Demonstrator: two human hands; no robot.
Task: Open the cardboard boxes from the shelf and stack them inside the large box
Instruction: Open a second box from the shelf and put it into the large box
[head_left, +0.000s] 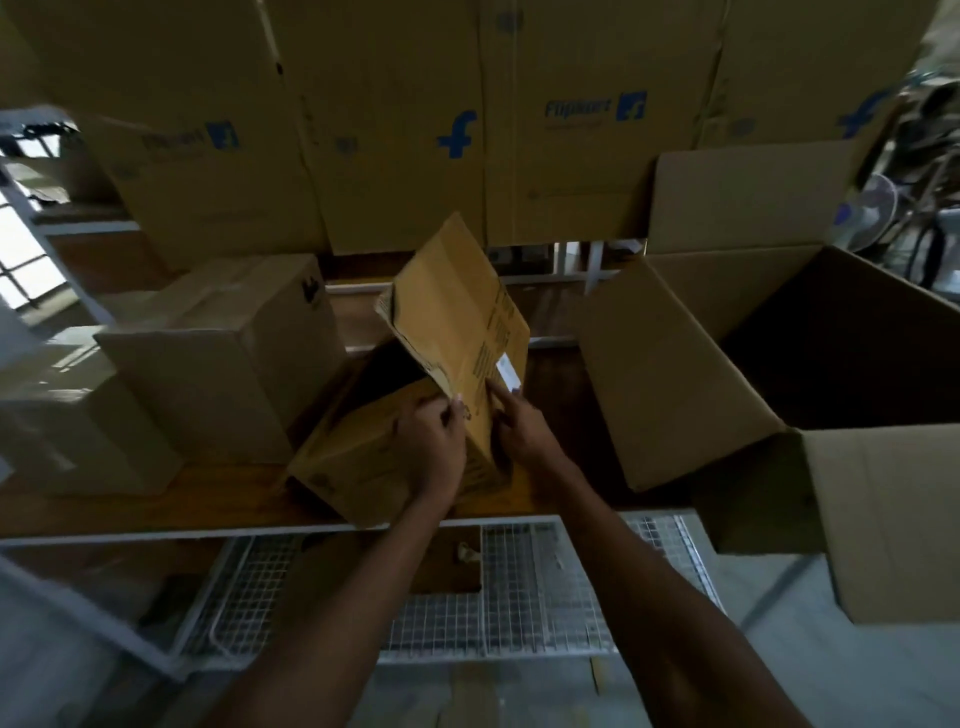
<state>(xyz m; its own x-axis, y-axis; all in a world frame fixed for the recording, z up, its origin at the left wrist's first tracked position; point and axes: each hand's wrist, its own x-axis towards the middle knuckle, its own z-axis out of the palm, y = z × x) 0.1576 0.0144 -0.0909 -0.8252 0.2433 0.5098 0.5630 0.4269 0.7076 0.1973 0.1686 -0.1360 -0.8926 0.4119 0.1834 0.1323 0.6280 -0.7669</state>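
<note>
Small cardboard box (395, 457) sits at centre frame on the wooden shelf (156, 499), tilted, w/ 1 flap (457, 317) raised toward the upper middle. Left hand (431, 441) pinches the flap's lower edge, thumb on top, fingers curled under. Right hand (519, 426) lies flat vs the flap's outer face, index finger extended by a white label (506, 371). Large box (810, 364) stands open at right, flaps spread. 2 closed boxes (228, 353) sit at left of frame; big printed cartons (395, 130) stand along the top.
</note>
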